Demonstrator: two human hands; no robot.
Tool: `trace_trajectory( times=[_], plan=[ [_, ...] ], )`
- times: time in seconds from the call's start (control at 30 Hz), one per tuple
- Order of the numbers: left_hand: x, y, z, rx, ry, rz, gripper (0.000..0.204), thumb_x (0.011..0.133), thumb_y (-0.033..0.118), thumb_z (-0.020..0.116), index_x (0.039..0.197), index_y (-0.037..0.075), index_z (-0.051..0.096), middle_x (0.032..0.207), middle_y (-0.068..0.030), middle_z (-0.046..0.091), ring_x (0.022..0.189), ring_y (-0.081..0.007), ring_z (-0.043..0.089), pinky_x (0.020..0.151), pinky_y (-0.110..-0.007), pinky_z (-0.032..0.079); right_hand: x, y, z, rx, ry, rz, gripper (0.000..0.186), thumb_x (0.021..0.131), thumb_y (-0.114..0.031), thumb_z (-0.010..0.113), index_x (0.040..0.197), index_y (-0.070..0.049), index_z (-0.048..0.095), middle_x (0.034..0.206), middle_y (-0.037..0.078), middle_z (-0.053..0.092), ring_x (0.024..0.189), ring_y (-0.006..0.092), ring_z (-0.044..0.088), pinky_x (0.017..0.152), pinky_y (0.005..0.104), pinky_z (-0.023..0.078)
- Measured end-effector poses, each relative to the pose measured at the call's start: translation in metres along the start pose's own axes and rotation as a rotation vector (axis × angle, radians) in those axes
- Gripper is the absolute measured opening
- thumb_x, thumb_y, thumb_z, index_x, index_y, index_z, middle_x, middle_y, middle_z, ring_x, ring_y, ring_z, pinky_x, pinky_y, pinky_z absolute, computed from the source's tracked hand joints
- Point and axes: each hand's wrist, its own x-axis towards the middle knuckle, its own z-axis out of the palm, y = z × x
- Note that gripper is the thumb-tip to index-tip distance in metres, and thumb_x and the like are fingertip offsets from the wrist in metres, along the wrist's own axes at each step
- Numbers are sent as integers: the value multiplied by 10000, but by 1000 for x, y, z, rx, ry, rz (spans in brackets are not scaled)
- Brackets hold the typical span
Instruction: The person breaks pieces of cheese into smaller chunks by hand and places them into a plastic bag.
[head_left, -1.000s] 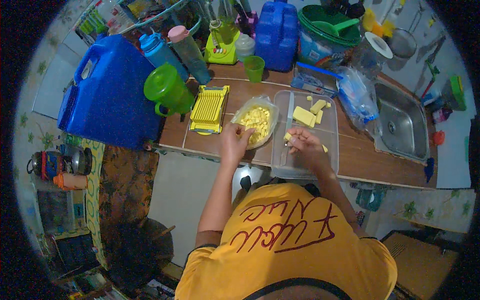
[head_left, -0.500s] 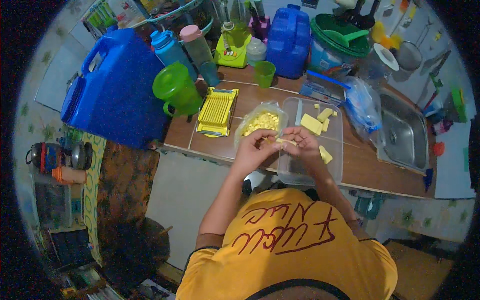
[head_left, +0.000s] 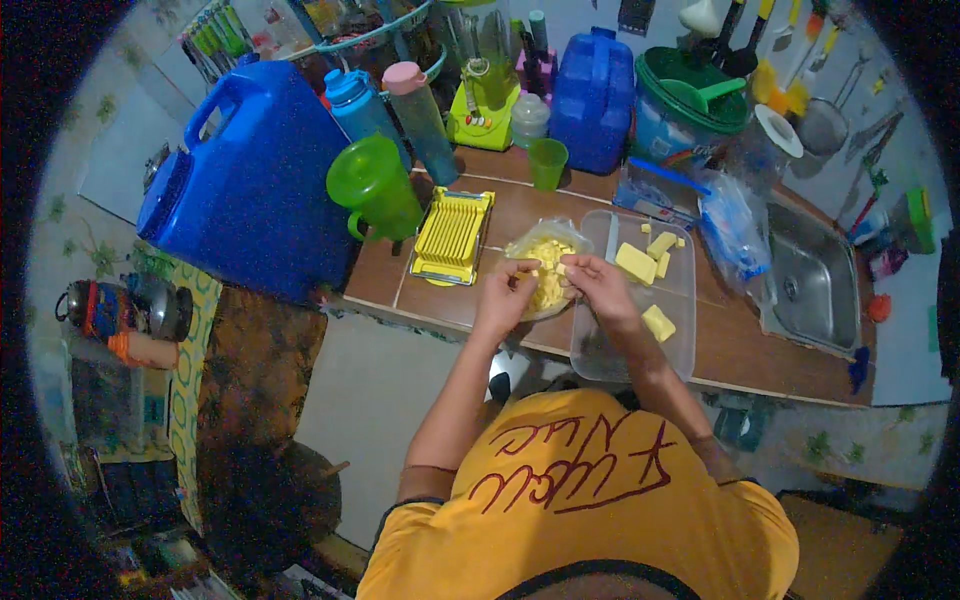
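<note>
Over a plastic bag of small pale yellow cubes [head_left: 548,296], my left hand [head_left: 512,286] has its fingers pinched on what looks like a small yellow piece. My right hand [head_left: 590,287] is beside it at the bag's right side, pinching another small yellow piece. A clear plastic tray [head_left: 678,352] lies to the right, holding several yellow blocks [head_left: 637,262] and a pale flat blade [head_left: 613,235]. A yellow slicer with parallel bars [head_left: 448,237] lies left of the bag.
A green lidded pitcher [head_left: 370,185], large blue jug [head_left: 250,190] and bottles [head_left: 418,120] stand at left. Behind are a green cup [head_left: 547,163], another blue jug [head_left: 590,100] and a bucket [head_left: 680,130]. A bagged item [head_left: 730,225] and steel sink [head_left: 805,275] are at right.
My right hand moved left from over the tray to the bag, meeting my left hand, which moved slightly right. Both are now over the bag's cubes. The view has shifted slightly.
</note>
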Motion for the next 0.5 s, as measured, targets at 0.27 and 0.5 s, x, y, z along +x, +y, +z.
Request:
trace_trajectory(
  times=[0.27, 0.5],
  plan=[
    [9, 7, -3, 27, -8, 223, 245, 804, 156, 640, 998, 8, 643, 846, -71, 618, 717, -137, 561, 657, -258, 456, -5, -8, 11, -92, -1, -50, 275, 787, -26, 640, 1052, 24, 587, 899, 42, 624, 726, 83, 593, 640, 207, 500],
    [6, 25, -6, -179, -139, -57, 244, 840, 194, 635, 980, -6, 642, 730, -19, 605, 650, -73, 535, 587, -215, 443, 0, -1, 17, 61, -36, -112, 265, 787, 2, 628, 1038, 25, 544, 875, 75, 629, 716, 104, 613, 645, 208, 507]
  ],
)
